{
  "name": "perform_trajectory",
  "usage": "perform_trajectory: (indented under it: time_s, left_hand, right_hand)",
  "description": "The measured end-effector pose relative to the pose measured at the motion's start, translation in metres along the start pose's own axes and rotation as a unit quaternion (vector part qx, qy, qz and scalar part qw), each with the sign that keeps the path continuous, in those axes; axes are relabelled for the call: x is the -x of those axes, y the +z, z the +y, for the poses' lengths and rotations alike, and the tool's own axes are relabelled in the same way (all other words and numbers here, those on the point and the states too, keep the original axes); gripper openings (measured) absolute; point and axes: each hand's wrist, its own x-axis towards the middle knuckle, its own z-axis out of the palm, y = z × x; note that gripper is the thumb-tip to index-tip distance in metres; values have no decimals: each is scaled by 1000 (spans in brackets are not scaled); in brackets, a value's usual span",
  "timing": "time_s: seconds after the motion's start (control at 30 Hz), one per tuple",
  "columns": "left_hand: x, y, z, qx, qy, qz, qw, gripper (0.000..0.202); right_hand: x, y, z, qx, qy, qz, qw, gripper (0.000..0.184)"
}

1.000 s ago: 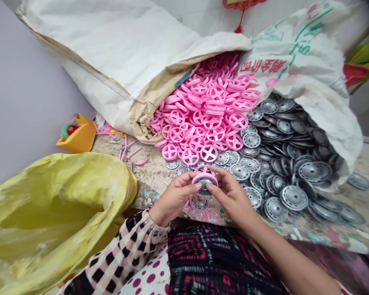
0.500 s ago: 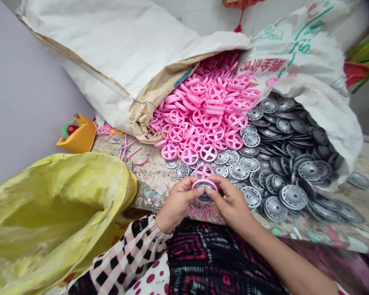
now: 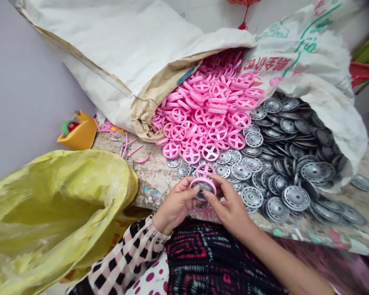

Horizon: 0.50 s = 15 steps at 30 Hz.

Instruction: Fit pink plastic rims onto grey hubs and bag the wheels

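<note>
A pink wheel rim with a grey disc set in it [image 3: 202,186] is held between my two hands, above the table's near edge. My left hand [image 3: 176,200] grips its left side, thumb on the disc. From the right, my right hand [image 3: 229,200] pinches the same wheel, its thumb also pressing on the disc's face. Just beyond the fingers lies another pink four-spoked rim [image 3: 205,170]. A heap of pink rims [image 3: 215,108] spills toward me, and grey slotted discs [image 3: 241,171] lie in front and to the right.
White sacks [image 3: 117,45] lie behind the pink rims, and a printed white sack [image 3: 352,119] holds grey discs. At left stands a yellow plastic bag [image 3: 110,164], wide at the mouth. An orange container [image 3: 80,133] and pink sticks [image 3: 134,150] are on the worn table [image 3: 153,174].
Both thumbs have shifted slightly on the wheel, and the wheel tilts a little differently. The whole view has moved slightly; the heaps look unchanged.
</note>
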Motion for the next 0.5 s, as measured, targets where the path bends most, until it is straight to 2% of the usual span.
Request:
perform_trajectory:
  time_s: [0.1, 0.2, 0.27, 0.33, 0.4, 0.43, 0.5]
  left_hand:
    - [2, 2, 3, 8, 15, 1, 1000, 26]
    - [6, 3, 8, -108, 52, 4, 993, 24]
    - [9, 3, 13, -250, 104, 9, 963, 25]
    - [12, 2, 16, -386, 155, 9, 910, 26]
    - [13, 1, 16, -457, 182, 10, 871, 23]
    - [13, 0, 15, -463, 184, 11, 867, 21]
    - [12, -1, 13, -436, 175, 14, 882, 19]
  right_hand:
    - [0, -1, -3, 5, -37, -18, 999, 23]
    - [1, -3, -4, 29, -84, -30, 996, 17]
    - [2, -3, -3, 57, -102, -43, 992, 19]
    - [4, -3, -2, 75, -106, -54, 990, 22]
    - [5, -1, 0, 70, -99, -60, 991, 25]
    - [6, 0, 1, 63, -95, -64, 991, 26]
    - [7, 1, 2, 51, -86, -75, 992, 28]
